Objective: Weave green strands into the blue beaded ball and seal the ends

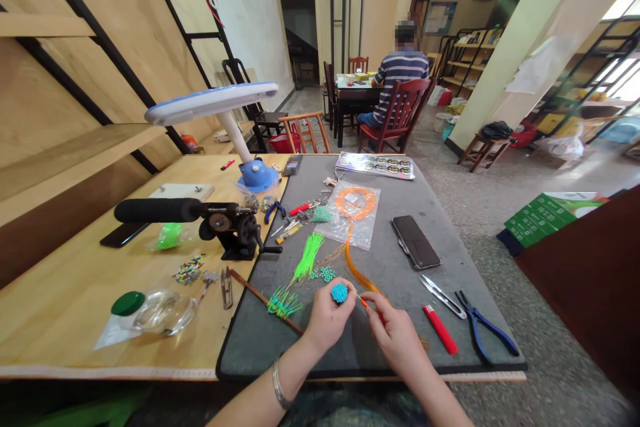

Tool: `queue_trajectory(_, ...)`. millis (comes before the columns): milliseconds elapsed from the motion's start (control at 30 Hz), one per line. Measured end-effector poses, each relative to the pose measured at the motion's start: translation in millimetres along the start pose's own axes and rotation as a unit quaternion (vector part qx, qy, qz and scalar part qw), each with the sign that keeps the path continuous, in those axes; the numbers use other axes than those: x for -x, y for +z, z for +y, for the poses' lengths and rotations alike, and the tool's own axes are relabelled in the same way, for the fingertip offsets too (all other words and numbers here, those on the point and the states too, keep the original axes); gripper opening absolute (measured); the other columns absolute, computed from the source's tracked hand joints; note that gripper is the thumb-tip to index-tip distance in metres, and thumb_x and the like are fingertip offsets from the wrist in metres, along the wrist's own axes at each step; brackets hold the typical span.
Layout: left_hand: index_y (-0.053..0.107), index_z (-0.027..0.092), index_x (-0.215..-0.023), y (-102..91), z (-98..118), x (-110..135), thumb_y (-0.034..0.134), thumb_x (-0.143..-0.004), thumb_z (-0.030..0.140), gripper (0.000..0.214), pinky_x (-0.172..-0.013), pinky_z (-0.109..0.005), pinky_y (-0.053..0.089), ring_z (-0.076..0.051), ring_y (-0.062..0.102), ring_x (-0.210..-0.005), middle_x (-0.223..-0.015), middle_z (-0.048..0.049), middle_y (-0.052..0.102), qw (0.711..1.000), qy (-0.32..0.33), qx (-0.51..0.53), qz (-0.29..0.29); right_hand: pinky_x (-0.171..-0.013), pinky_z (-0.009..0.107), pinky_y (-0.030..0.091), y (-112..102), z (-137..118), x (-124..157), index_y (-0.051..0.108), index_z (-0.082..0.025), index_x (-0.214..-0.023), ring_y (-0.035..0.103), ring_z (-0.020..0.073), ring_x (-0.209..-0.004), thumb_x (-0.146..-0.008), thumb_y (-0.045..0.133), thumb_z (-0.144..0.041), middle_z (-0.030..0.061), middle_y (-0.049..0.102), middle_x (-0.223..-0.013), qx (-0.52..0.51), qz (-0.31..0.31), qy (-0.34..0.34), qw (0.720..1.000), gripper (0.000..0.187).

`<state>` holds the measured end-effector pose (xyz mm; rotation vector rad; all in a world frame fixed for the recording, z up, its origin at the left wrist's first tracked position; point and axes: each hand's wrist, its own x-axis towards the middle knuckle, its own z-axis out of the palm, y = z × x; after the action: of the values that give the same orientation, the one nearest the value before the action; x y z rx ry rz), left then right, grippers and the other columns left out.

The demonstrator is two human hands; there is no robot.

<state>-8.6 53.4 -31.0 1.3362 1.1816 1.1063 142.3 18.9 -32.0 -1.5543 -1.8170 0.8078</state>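
Observation:
My left hand (330,317), a bangle on its wrist, is closed around a round turquoise beaded piece (339,292), its dotted top facing up. My right hand (395,330) pinches a thin orange-handled tool (363,302) whose tip points at the left thumb; its exact kind is too small to tell. An orange cord bundle (361,273) runs up from behind the right hand toward a clear plastic bag (367,230). Just beyond my left hand lie loose turquoise beads (327,273). Green-and-turquoise tipped strands (284,303) rest over a brown stick (250,285).
Right of my hands lie a red lighter (440,329), thread snips (445,297), blue-handled pliers (487,330) and a phone (416,241). Bright green strands (309,257) lie farther back. A hand-cranked winder (233,227) and blue-based lamp (257,175) stand left. A seated person (400,80) works beyond.

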Motion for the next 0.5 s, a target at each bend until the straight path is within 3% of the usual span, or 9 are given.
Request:
queue_trajectory(100, 0.057, 0.016, -0.068, 2.6, -3.0, 3.9, 0.058, -0.075, 0.027, 0.013, -0.059, -0.022, 0.038, -0.012, 0.046, -0.06, -0.063, 0.0016, 0.053, 0.999, -0.021, 0.035, -0.009, -0.049, 0.02, 0.04, 7.1, 2.7, -1.2, 0.06, -0.02, -0.11, 0.056, 0.0145, -0.048, -0.091, 0.037, -0.034, -0.003, 0.057, -0.054, -0.027, 0.032, 0.013, 0.999, 0.033)
queue_trajectory(267, 0.049, 0.017, -0.064, -0.9, -3.4, -1.4, 0.057, -0.073, 0.03, 0.018, -0.042, -0.019, 0.021, -0.006, 0.027, -0.042, -0.053, 0.0072, 0.041, 0.979, -0.15, 0.132, -0.043, -0.05, 0.018, 0.04, 4.8, 5.1, 1.6, 0.06, -0.017, -0.113, 0.056, 0.0125, -0.05, -0.092, 0.037, -0.033, -0.0026, 0.058, -0.055, -0.062, 0.004, -0.043, 0.997, 0.034)
queue_trajectory(333, 0.05, 0.017, -0.063, -3.8, -1.7, -3.5, 0.057, -0.073, 0.029, 0.017, -0.044, -0.019, 0.025, -0.007, 0.032, -0.044, -0.053, 0.0064, 0.043, 0.987, -0.12, 0.097, -0.04, -0.053, 0.018, 0.041, -1.7, 1.7, 2.4, 0.061, -0.019, -0.112, 0.059, 0.0131, -0.054, -0.092, 0.038, -0.03, -0.0008, 0.063, -0.06, -0.014, -0.018, -0.063, 0.998, 0.032)
queue_trajectory(500, 0.059, 0.017, -0.069, -2.3, -2.1, 4.0, 0.057, -0.075, 0.025, 0.01, -0.063, -0.025, 0.039, -0.015, 0.051, -0.064, -0.065, -0.0002, 0.058, 0.996, 0.048, -0.078, 0.012, -0.057, 0.022, 0.043, -4.0, -6.7, 1.6, 0.063, -0.022, -0.107, 0.066, 0.0181, -0.06, -0.089, 0.037, -0.025, 0.0029, 0.069, -0.067, 0.087, -0.006, -0.029, 0.996, 0.032)
